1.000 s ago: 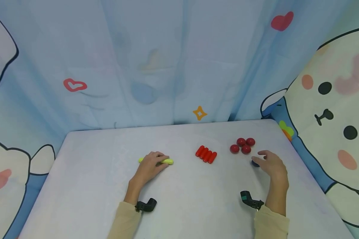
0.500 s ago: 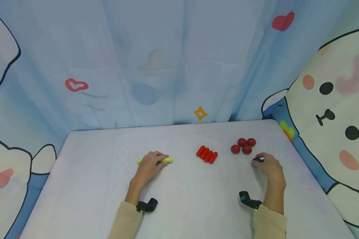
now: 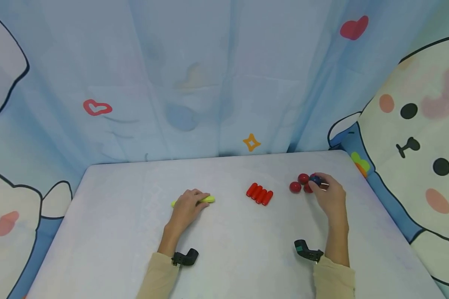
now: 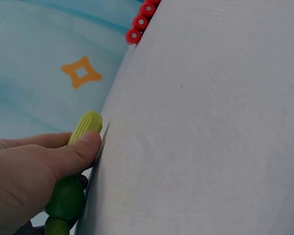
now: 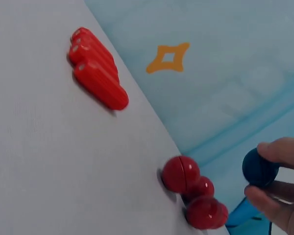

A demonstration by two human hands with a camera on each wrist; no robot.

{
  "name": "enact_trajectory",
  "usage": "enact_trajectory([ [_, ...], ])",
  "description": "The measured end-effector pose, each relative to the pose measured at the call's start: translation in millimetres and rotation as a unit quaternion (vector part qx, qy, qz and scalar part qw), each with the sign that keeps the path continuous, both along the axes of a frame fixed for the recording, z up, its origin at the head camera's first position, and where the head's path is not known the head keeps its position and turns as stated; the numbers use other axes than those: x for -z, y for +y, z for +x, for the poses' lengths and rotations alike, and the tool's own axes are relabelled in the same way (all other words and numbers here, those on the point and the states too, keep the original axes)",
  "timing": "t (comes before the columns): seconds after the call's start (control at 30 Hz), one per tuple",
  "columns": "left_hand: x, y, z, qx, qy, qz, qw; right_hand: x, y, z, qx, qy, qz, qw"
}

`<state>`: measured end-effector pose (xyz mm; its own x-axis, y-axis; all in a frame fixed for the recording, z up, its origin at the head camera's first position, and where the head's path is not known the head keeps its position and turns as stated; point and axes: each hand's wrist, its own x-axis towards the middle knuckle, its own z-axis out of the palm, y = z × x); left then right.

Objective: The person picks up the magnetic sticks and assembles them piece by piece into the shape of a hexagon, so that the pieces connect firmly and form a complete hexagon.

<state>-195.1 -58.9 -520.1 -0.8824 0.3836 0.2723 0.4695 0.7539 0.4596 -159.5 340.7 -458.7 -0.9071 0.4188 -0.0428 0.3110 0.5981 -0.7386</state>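
Note:
In the head view my left hand point(image 3: 187, 205) grips a yellow-green ridged rod point(image 3: 208, 199) low over the table, its ends showing on both sides of the hand. Seen from the left wrist, thumb and fingers pinch the yellow-green rod point(image 4: 87, 126), with a green ball point(image 4: 66, 198) and a darker green rod point(image 4: 56, 226) in line below. My right hand point(image 3: 333, 199) pinches a dark blue ball point(image 5: 258, 169) between thumb and fingertips. It overlaps a group of shiny red balls point(image 3: 295, 187) in the head view, partly hiding some of them.
Several short red rods point(image 3: 259, 194) lie side by side on the white table point(image 3: 239, 249), left of the red balls. A blue printed curtain point(image 3: 194, 83) hangs behind the table's far edge. Each wrist wears a black camera point(image 3: 186, 257).
My right hand has closed its fingers on the blue ball, lifted it and carried it forward and left to the red balls. My left hand stays in place with the rod.

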Motion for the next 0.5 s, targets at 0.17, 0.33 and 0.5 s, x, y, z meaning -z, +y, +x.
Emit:
enact_trajectory([
  [0.17, -0.6, -0.5, -0.2, 0.007, 0.009, 0.002, 0.9999, -4.3, -17.0, -3.5, -0.024, 0.054, -0.035, 0.9977],
  [0.33, 0.3, -1.4, -0.3, 0.015, 0.022, 0.016, 0.9995, -3.6, -36.3, -9.1, -0.026, 0.089, -0.073, 0.993],
  [0.5, 5.4, -1.9, -0.3, 0.018, 0.049, 0.017, 0.9985, 0.7, -53.0, -13.3, -0.03, 0.105, -0.117, 0.9871],
])
